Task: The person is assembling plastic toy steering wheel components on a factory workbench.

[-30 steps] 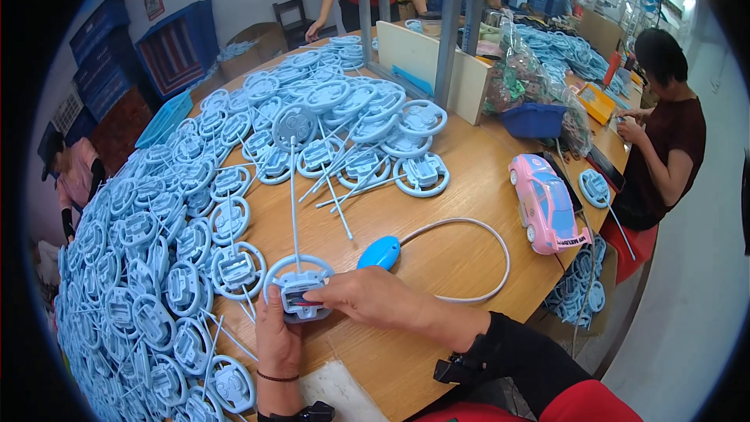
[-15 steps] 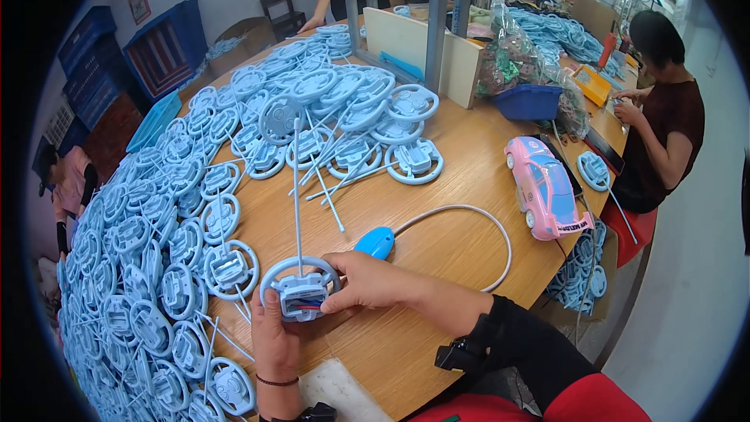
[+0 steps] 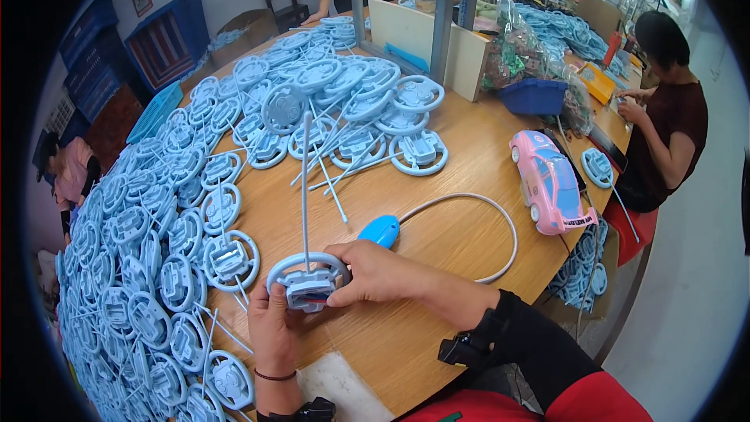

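Observation:
A light-blue toy steering wheel [image 3: 306,289] with a long thin antenna rod is between my two hands, above the wooden table's near edge. Its back faces up, with an open compartment where a bit of red shows. My left hand [image 3: 273,332] grips the lower left of the wheel, thumb up along its side. My right hand [image 3: 371,272] closes on the right side, its thumb by the compartment and its fingers over the rim. Just beyond my right hand lies a bright blue rounded device [image 3: 380,230] on a grey cable [image 3: 504,223].
A large heap of similar wheels [image 3: 148,234] covers the left and far table. A pink toy car [image 3: 551,180] stands at the right near a single wheel [image 3: 598,168]. Metal posts [image 3: 447,23] and a blue bin [image 3: 533,97] are farther back. Other people work around the table.
The held wheel has tipped so that its compartment is seen more edge-on, and it has shifted slightly right. Both hands keep their grip.

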Available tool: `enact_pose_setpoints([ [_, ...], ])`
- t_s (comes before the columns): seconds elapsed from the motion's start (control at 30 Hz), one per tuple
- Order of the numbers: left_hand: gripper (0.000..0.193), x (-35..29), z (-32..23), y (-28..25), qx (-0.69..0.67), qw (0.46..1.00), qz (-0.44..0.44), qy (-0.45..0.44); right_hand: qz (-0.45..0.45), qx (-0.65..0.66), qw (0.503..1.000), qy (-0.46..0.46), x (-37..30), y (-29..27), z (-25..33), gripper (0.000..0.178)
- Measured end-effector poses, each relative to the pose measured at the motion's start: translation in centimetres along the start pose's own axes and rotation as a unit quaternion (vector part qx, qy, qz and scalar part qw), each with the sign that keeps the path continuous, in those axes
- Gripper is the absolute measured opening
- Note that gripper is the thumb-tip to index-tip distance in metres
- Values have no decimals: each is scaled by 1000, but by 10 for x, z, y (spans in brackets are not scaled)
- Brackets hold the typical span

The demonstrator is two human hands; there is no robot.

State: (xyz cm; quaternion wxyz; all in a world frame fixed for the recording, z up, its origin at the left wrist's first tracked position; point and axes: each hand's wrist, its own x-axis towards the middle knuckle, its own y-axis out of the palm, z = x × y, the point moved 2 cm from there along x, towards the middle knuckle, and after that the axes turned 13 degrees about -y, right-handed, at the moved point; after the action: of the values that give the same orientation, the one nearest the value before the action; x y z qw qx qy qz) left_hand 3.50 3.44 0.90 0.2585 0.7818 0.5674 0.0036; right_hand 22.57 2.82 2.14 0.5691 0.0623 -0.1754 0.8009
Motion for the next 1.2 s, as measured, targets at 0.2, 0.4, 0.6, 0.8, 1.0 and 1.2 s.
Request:
enact_pose_setpoints([
  [0.2,24,4,3,0,-14,1000,-18,-12,18,19,999,40,1,2,-4,45],
  [0.4,22,7,5,-9,-3,999,-52,-10,-3,4,999,33,2,5,-18,49],
  [0.6,24,4,2,-6,-17,1000,-23,12,35,90,987,126,-1,4,-3,47],
  [0.8,19,2,-2,-6,-16,999,-43,2,-22,-92,994,46,3,7,-2,47],
  [1.0,19,12,4,-7,-28,998,-46,-8,-33,-341,938,49,-6,3,17,38],
  [1.2,15,50,-25,-97,-97,983,-96,120,-1,-344,939,28,-2,11,22,30],
])
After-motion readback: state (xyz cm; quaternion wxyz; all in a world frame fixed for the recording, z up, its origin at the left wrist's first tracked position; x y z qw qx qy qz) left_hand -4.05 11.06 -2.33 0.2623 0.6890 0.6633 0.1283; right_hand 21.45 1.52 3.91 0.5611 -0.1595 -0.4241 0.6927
